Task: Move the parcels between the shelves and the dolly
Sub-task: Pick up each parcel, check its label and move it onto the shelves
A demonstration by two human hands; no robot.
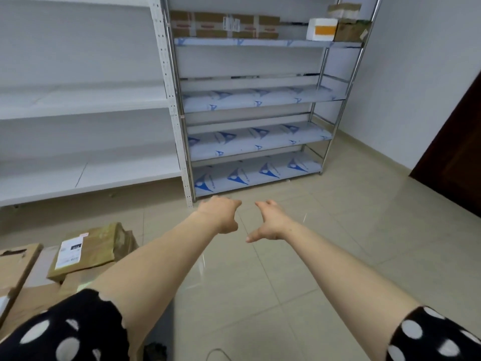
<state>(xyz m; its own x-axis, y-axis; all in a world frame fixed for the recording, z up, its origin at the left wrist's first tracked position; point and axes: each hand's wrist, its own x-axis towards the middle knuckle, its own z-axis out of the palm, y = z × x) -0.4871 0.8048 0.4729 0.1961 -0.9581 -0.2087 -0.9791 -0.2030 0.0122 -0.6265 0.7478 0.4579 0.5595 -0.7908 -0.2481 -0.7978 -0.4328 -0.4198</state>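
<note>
The left shelf unit (86, 100) and the right shelf unit (250, 100) stand side by side against the back wall. On the right one's highest visible level a row of boxes (223, 23) lies at the left and a cluster of smaller boxes (338, 27) at the right end. A pile of parcels (86, 251) lies at the near left before the left unit, while the left hand (220, 213) and right hand (270, 221) reach side by side over the floor (325, 243) before the right unit

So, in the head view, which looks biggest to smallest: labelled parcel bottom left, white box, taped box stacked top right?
1. labelled parcel, though nearness inflates it.
2. white box.
3. taped box.
</note>
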